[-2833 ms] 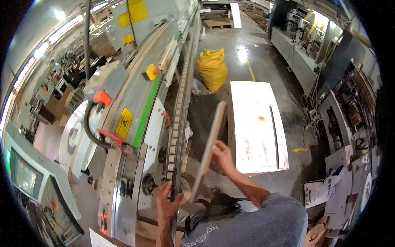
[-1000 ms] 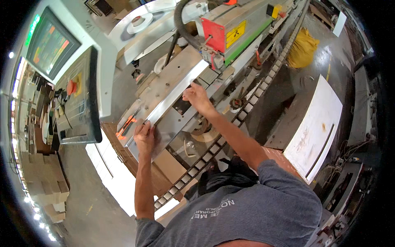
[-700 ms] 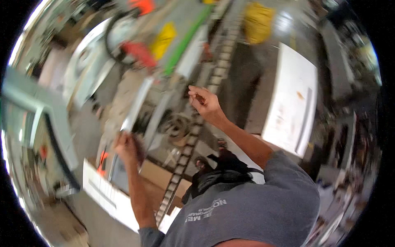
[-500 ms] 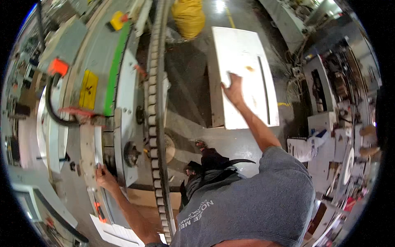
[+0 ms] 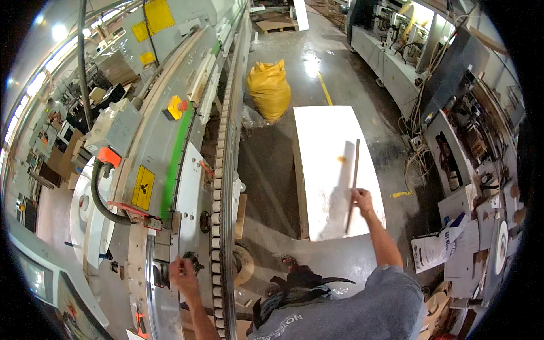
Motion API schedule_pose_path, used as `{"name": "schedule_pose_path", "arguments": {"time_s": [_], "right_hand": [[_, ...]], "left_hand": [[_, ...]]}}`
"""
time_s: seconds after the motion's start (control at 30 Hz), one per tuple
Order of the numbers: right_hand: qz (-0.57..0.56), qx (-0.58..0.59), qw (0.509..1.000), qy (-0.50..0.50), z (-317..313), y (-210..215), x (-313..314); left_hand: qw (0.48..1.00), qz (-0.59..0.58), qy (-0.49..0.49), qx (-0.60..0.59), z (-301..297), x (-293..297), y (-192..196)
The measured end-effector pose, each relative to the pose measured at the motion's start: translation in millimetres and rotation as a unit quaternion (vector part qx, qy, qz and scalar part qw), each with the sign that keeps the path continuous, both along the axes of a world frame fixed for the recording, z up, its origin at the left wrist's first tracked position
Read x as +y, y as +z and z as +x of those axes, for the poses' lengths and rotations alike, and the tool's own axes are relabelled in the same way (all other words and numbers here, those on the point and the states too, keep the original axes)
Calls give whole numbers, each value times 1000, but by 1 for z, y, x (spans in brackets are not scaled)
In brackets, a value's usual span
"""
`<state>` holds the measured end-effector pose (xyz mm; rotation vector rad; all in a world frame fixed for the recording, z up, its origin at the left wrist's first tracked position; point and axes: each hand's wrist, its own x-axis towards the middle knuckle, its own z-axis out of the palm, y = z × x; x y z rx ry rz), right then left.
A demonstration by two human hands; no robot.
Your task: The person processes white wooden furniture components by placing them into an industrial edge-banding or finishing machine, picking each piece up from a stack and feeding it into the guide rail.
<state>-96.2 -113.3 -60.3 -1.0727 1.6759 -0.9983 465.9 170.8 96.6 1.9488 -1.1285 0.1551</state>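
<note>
My right hand (image 5: 362,200) is closed around a thin, narrow brown strip (image 5: 352,170), near its middle. The strip is raised over the white panel stack (image 5: 317,164), and a shadow falls on the top panel. My left hand (image 5: 185,276) has its fingers curled in, over the near end of the edge-processing machine (image 5: 153,147). A black knob (image 5: 193,260) is right beside it. Whether anything small is in those fingers is hidden.
A roller rail (image 5: 217,226) runs lengthwise between the machine and the panel stack. Beyond the stack stands a yellow sack (image 5: 268,90). At right are a white bag (image 5: 433,249), loose cables (image 5: 416,158) and a cluttered bench. An orange-handled cutter (image 5: 140,324) lies at lower left.
My right hand has moved right across the panel and now grips the strip, lifted off it. My left hand has left the machine's table and come right, near the knob. The view tilts higher.
</note>
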Motion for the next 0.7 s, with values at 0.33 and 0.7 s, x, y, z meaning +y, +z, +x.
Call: {"name": "schedule_pose_path", "arguments": {"time_s": [0.33,0.7], "right_hand": [[5,-381,894,236,314,109,147],[144,-381,692,596,465,141,301]], "left_hand": [[968,34,-249,11,-98,12,46],[998,51,28,12,-16,241,31]]}}
